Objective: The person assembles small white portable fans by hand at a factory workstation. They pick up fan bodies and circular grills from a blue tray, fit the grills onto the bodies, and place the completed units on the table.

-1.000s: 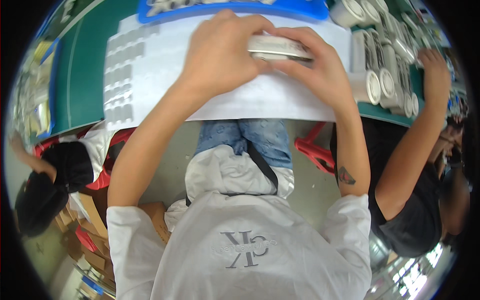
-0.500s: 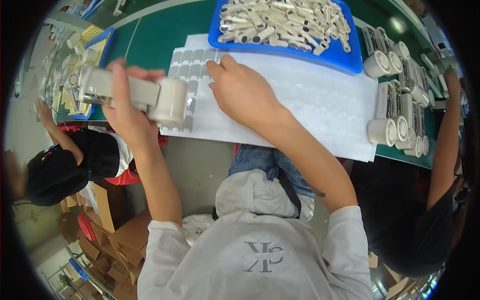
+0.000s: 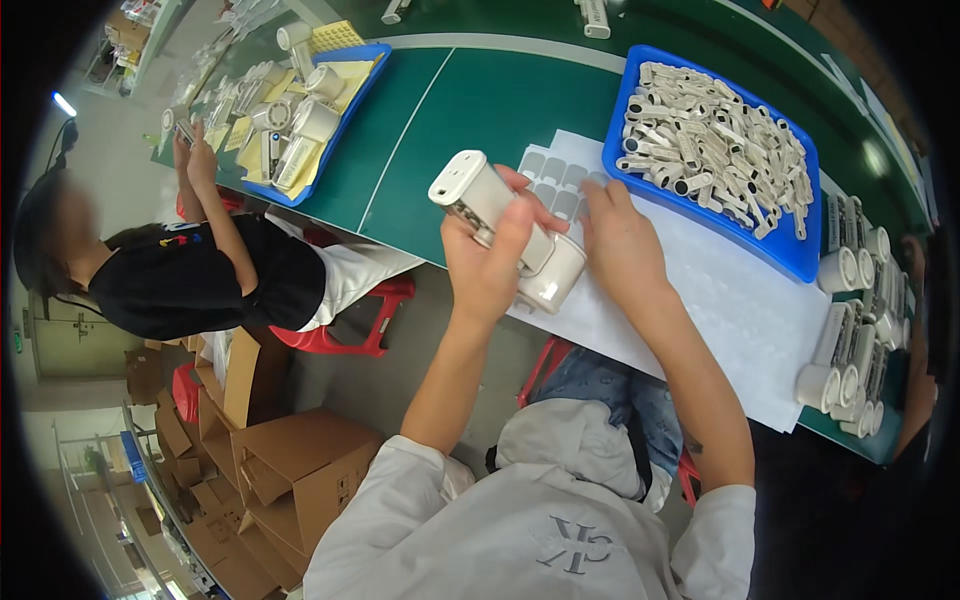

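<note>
My left hand [image 3: 482, 265] is wrapped round a white plastic handheld device [image 3: 475, 192]. It has a long squarish body and a short cylinder at its lower right end, and it is held tilted above the table's near edge. My right hand [image 3: 625, 250] is just right of the cylinder, its fingers bent together at grey rounded stickers [image 3: 568, 203]. These lie in rows on the left part of a white sheet [image 3: 725, 300]. Whether a sticker is between the fingertips is hidden.
Beyond the sheet stands a blue tray [image 3: 812, 165] full of small white parts. Similar white devices [image 3: 835, 345] stand in rows at the right. At left, another blue tray [image 3: 345, 125] holds devices; a co-worker [image 3: 190, 270] sits there. Cardboard boxes [image 3: 300, 460] stand on the floor.
The view has swung left, showing more of the co-worker and boxes. My left hand has brought the device closer to my right hand, which stays at the stickers.
</note>
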{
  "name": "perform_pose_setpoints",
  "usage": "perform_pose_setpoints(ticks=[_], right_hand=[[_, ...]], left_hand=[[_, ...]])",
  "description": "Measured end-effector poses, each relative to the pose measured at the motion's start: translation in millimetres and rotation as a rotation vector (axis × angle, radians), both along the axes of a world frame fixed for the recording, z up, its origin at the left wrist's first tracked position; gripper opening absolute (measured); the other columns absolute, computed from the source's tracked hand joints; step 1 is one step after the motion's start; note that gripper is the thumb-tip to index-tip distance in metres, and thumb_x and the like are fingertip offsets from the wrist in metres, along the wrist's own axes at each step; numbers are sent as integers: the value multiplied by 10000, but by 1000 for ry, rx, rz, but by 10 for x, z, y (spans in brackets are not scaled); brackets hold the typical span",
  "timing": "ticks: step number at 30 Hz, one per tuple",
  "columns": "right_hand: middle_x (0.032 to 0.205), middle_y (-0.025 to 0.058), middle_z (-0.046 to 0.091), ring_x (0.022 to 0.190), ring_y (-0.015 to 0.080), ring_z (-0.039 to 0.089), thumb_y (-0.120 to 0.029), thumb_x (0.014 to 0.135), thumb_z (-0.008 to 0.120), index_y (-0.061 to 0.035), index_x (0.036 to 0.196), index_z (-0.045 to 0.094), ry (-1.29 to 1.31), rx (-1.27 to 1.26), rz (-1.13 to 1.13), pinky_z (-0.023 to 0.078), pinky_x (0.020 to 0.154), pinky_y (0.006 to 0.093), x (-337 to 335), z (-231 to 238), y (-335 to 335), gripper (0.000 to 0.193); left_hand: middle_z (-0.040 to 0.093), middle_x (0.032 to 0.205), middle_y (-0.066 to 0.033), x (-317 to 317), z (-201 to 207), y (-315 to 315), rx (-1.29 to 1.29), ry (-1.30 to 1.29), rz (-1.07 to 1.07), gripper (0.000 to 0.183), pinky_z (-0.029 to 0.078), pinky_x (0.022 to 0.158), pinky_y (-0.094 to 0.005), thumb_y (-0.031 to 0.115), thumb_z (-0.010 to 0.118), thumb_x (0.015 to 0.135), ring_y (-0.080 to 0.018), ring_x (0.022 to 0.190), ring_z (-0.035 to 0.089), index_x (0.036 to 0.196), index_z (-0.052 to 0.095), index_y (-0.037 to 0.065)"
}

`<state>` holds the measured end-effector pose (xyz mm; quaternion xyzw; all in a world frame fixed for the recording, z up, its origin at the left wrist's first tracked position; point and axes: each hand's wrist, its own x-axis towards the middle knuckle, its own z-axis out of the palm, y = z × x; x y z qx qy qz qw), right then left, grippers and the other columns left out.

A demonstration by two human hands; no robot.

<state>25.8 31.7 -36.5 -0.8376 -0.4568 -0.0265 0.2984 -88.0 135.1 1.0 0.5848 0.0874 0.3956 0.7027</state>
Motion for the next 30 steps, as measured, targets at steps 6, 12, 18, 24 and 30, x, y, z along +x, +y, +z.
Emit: perform_pose_setpoints(ticks=[6, 12, 18, 24, 30], right_hand=[[989, 198, 539, 807, 353, 639, 29, 779, 589, 46, 954, 561, 41, 20, -2, 537, 688, 431, 27, -7, -6, 178], [969, 136, 532, 849, 248, 629, 9, 820, 632, -28, 955, 570, 419, 412, 25, 529, 732, 349, 29, 200, -307, 153], [934, 43, 590, 889, 97, 570, 93, 821, 651, 4, 965, 572, 713, 857, -12, 458, 760, 222, 32, 692, -1294, 187], [778, 33, 581, 938, 161, 597, 95, 740, 674, 23, 1291, 439, 740, 909, 66, 447, 894, 315, -184, 1008, -1589, 603], [777, 17, 574, 942, 145, 595, 95, 750, 672, 22, 1275, 475, 628, 810, 100, 450, 868, 286, -152, 880, -1710, 565]], left_hand=[[637, 769, -159, -6, -20, 28, 68, -35, -78, 407, 581, 614, -401, 363, 559, 953, -301, 699, 699, 1113, 487, -5], [661, 812, -144, -2, 233, -160, 81, 71, -32, 291, 564, 707, -367, 178, 611, 890, -265, 779, 698, 1092, 538, -18], [644, 832, -62, 218, 303, -464, 370, 53, -223, 234, 482, 674, -258, -61, 675, 713, -128, 729, 612, 933, 620, -1], [613, 698, -54, 609, 112, -904, 520, 17, -492, 271, 465, 569, -278, 62, 805, 612, -164, 615, 594, 794, 604, 50], [619, 707, -76, 736, -17, -1158, 560, 17, -496, 306, 468, 549, -315, 120, 816, 572, -249, 610, 610, 784, 605, 55]])
